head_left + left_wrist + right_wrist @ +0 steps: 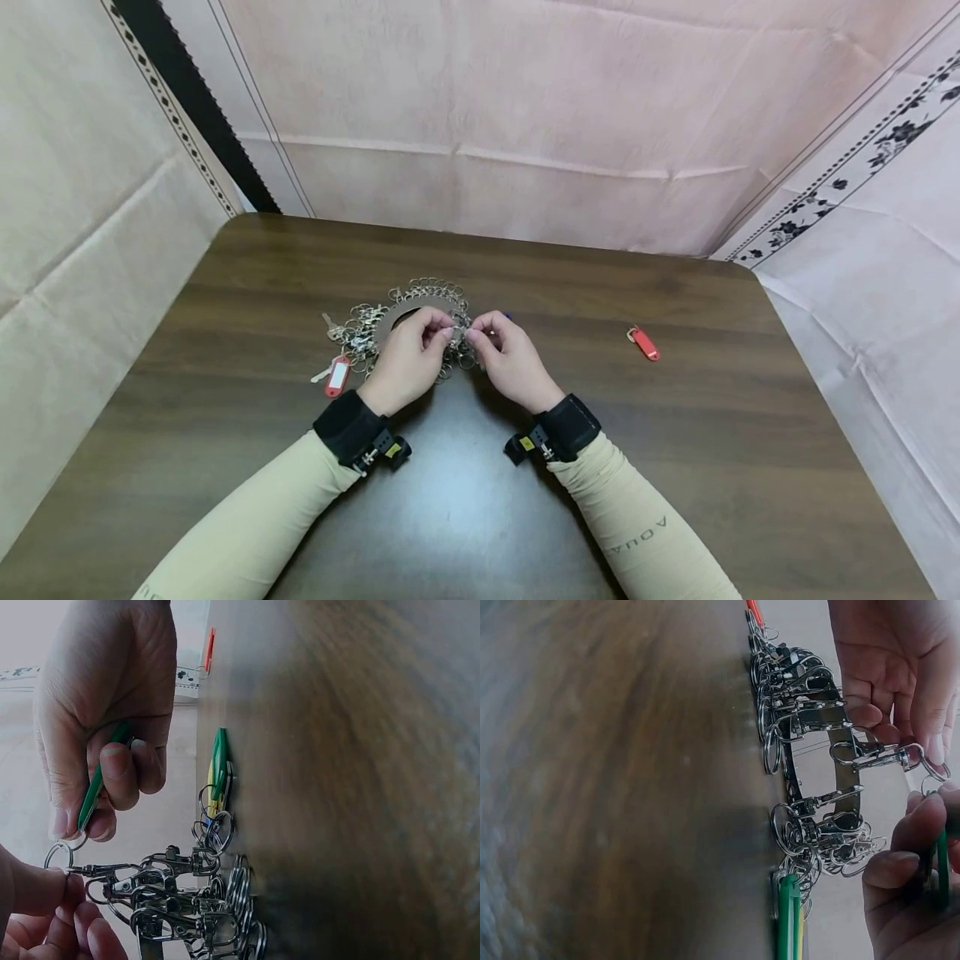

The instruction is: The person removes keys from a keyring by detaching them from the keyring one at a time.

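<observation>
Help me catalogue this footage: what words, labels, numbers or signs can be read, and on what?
"AQUA", most likely, on the right sleeve; the letters are small.
Left sleeve: lettering cut off, unreadable.
Red tag by the keys: any writing is too small to read.
Other red tag: nothing legible.
Green tag in the right hand: edge-on, nothing legible.

red tags [642, 343]: 2 | green tags [94, 787]: 2 | yellow tags [213, 805]: 1 | clasps [881, 759]: many, overlapping

I can't tell from far away if this is a home or a shop. I see a little nook: a brown table [735, 417] with pink cloth [525, 100] behind it and white cloth [885, 317] at both sides.
</observation>
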The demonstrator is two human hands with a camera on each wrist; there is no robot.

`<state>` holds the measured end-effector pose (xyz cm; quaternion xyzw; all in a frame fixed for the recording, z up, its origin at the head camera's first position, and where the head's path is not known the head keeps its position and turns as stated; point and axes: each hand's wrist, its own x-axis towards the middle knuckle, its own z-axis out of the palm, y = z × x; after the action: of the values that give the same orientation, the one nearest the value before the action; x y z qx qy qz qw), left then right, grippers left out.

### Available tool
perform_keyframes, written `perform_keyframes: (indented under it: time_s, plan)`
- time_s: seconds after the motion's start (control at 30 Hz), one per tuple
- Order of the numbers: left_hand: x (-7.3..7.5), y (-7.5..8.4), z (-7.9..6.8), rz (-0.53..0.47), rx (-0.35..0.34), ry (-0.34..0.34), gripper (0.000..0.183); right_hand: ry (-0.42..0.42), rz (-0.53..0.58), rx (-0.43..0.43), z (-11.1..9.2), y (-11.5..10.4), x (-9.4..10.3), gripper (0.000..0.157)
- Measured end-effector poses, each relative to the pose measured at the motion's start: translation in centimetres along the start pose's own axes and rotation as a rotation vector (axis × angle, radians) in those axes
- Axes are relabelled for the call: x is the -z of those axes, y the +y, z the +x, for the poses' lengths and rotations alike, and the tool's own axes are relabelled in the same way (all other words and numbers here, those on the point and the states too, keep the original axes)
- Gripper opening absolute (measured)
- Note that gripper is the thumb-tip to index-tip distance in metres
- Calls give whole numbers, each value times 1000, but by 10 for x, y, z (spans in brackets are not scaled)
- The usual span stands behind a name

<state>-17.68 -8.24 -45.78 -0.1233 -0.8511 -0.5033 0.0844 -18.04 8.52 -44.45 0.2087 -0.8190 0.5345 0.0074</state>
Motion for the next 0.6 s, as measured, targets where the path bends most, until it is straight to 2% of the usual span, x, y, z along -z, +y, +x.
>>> perform_keyframes:
  time_s: [0.27,0.6]
  plan:
    - [1,1,1,-9,-10,-1,10,3,-20,4,0,-2,1,9]
    - [-1,0,0,-10,26,-92,11,16,-32,1,0,-3,2,10]
